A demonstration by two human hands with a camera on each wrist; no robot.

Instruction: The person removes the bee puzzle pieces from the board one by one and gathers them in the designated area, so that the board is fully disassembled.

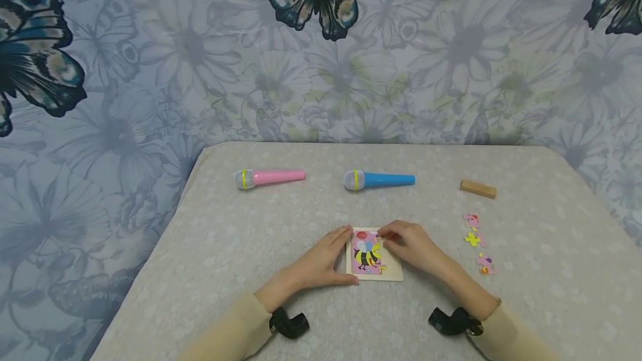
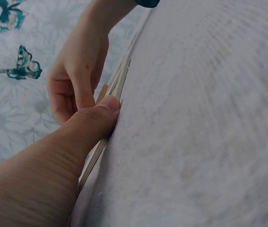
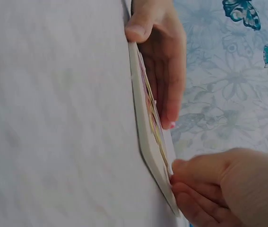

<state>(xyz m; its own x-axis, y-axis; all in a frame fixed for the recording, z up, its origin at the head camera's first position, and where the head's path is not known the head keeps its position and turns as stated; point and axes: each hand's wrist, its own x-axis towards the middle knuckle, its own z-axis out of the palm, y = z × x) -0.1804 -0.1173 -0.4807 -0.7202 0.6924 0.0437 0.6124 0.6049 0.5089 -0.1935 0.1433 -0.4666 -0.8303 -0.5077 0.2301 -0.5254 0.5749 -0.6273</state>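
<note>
A small wooden jigsaw board (image 1: 393, 269) with a partly filled bee picture (image 1: 368, 255) lies before me on the table. My left hand (image 1: 321, 261) holds the board's left side, fingers at the far corner and thumb on the near edge. In the left wrist view that thumb (image 2: 108, 106) presses the board's rim. My right hand (image 1: 413, 244) pinches at the far right part of the picture with thumb and fingertips together. A jigsaw piece there is mostly hidden by the fingers. In the right wrist view those fingertips (image 3: 178, 172) are right at the board (image 3: 141, 123).
Several loose jigsaw pieces lie in a column to the right, among them a yellow and pink piece (image 1: 472, 239). Beyond them sits a wooden block (image 1: 478, 189). A pink toy microphone (image 1: 271, 178) and a blue one (image 1: 379, 180) lie toward the back, before a flowered wall.
</note>
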